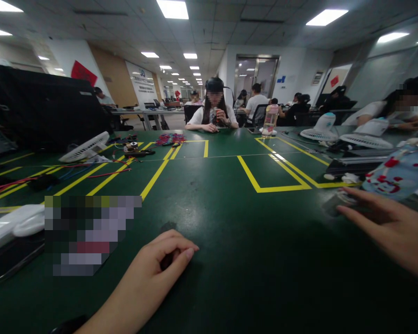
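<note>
Head view, left to right: white fan [85,148] tipped on green table [223,222], red and blue wires [90,170] beside it. Left hand [156,266] resting low on table, fingers [181,254] curled loosely over small dark object [167,260], thumb tip touching forefinger. Right hand [390,229] flat, fingers stretched open, fingertips touching small dark item [336,204], too blurred to identify. Blue patterned bottle [400,174] lying just beyond.

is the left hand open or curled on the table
Curled: the left hand rests on the green table, fingers bent around something small and dark.
</note>
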Available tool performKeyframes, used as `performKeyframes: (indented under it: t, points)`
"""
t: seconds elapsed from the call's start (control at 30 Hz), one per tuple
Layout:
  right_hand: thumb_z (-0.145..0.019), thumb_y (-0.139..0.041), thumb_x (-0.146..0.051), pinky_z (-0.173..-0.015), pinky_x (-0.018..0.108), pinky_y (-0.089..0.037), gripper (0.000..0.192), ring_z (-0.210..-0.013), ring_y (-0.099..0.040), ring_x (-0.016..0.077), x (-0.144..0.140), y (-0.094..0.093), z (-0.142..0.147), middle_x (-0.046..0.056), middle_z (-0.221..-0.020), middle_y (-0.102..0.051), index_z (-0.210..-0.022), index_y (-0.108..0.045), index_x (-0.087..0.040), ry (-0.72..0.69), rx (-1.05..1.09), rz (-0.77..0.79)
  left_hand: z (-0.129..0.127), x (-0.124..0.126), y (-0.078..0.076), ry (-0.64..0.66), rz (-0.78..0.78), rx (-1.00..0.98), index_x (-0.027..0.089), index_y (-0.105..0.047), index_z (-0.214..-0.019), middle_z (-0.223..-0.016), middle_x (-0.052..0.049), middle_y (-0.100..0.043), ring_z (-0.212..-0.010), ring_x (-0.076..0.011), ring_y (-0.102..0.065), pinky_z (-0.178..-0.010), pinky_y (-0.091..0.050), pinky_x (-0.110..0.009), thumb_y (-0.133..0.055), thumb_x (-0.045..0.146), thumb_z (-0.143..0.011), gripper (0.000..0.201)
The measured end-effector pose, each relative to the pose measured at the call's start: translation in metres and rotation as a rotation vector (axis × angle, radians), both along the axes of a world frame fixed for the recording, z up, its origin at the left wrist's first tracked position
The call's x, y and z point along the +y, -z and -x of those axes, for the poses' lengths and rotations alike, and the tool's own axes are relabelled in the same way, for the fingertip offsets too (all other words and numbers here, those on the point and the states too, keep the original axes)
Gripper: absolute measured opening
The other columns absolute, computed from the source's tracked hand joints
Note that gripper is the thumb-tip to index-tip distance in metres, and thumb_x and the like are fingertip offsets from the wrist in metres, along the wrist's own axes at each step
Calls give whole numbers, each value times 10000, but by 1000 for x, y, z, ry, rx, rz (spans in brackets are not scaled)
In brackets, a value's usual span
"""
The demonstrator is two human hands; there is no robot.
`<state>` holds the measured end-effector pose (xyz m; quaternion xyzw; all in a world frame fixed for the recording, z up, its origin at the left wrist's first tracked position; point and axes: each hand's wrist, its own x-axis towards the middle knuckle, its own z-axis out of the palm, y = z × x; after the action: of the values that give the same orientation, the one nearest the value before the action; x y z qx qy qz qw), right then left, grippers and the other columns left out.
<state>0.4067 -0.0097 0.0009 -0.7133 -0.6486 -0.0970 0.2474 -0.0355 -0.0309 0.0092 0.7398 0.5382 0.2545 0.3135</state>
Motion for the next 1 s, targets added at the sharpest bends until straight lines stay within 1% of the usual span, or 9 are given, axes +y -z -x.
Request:
performKeyframes:
  t: [0.07, 0.17, 0.3, 0.37, 0.53, 0.63, 0.73, 0.87, 1.0]
  points:
    - [-811, -568, -433, -814, 294, -521, 478, -985, -618, 175, -4, -7, 55, 51, -1214, -587, -1263, -517, -286, -278, 84, -55, -1, 0, 1, -3, -8, -7, 234, -686, -889, -866, -23, -619, -762, -184, -590, -695, -473, -285, -473, 328, -911, 234]
    - [-839, -547, -336, -959, 300, -482, 435, -1128, -548, 150, -8, -11, 132, 14, -1264, -550, -1269, -499, -295, -680, 193, 43, 1, 1, 3, 5, -23, -2, 238, -687, -887, -867, -20, -621, -765, -182, -591, -705, -475, -285, -477, 318, -912, 226]
    - [-856, -515, -250, -980, 262, -467, 391, -1131, -534, 110, -8, -8, 189, 13, -1244, -549, -1246, -508, -287, -927, 340, 168, 4, 1, 5, 6, -50, 25, 235, -688, -883, -866, -19, -628, -772, -181, -595, -720, -475, -288, -480, 297, -914, 219]
    - [-850, -521, -226, -988, 268, -460, 421, -1131, -529, 105, -7, -3, 196, 11, -1250, -536, -1261, -482, -303, -952, 403, 204, 1, 1, 3, -2, -71, 24, 235, -683, -910, -871, -19, -629, -766, -178, -594, -698, -474, -283, -486, 294, -912, 206]
    - [-773, -635, -247, -967, 323, -477, 726, -1075, -568, 124, -6, 10, 192, 47, -1229, -541, -1377, -235, -293, -896, 639, 296, -32, 5, -13, 29, -185, -40, 277, -640, -1085, -950, -3, -624, -795, -163, -586, -715, -473, -278, -543, 267, -887, 221]
    - [-773, -634, -233, -932, 322, -495, 656, -1038, -588, 125, -6, 11, 193, 49, -1167, -573, -1316, -266, -270, -898, 722, 345, -54, 11, -25, 111, -234, -101, 291, -678, -1030, -972, -4, -624, -864, -172, -585, -757, -474, -287, -557, 242, -880, 198]
    - [-781, -614, -214, -901, 302, -505, 556, -1013, -593, 120, -5, 9, 194, 44, -1139, -579, -1249, -318, -257, -883, 716, 345, -60, 17, -32, 85, -273, -149, 253, -719, -871, -912, -9, -636, -865, -174, -595, -763, -472, -285, -565, 226, -873, 156]
    - [-780, -588, -206, -878, 283, -503, 452, -969, -596, 114, -7, 6, 189, 36, -1095, -577, -1180, -382, -243, -854, 630, 299, -50, 21, -26, 4, -245, -136, 252, -722, -867, -879, -1, -671, -851, -181, -617, -761, -470, -288, -584, 235, -860, 139]
    - [-781, -564, -195, -878, 268, -500, 444, -965, -590, 106, -10, 8, 186, 24, -1092, -574, -1185, -388, -252, -846, 595, 290, -50, 19, -4, 101, -134, -20, 258, -721, -860, -863, 4, -712, -835, -200, -633, -759, -471, -312, -591, 190, -831, 149]
